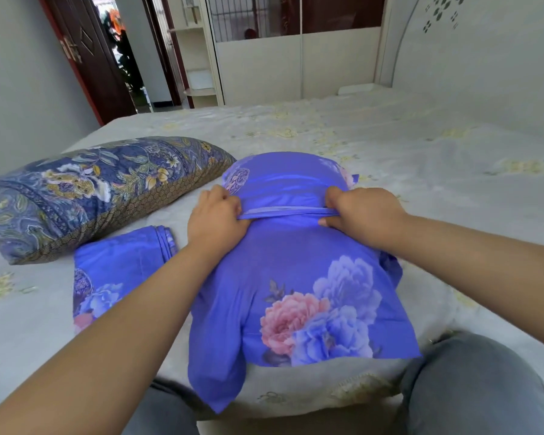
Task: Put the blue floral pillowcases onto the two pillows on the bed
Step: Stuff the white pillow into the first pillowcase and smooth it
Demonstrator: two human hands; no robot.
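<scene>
We looked down from head height at a bed (390,146) covered by a pale sheet with faint yellow flowers. In front of us lay a pillow wrapped in a blue floral pillowcase (296,277), printed with pink and lilac peonies, its near end hanging over the bed's edge. Our left hand (215,219) held a tight grip on the pillowcase's folded hem, fingers curled round the cloth. Our right hand (361,211) pinched the same hem on the other side, so the band of fabric stretched taut between both hands across the pillow's middle. To the left, touching the bed, lay a second blue pillowcase (117,271), folded flat. Just beyond it rested a bare pillow (85,189) in darker paisley ticking. Farther back stood a dark wooden door (85,58) and a cream wardrobe (296,64).
</scene>
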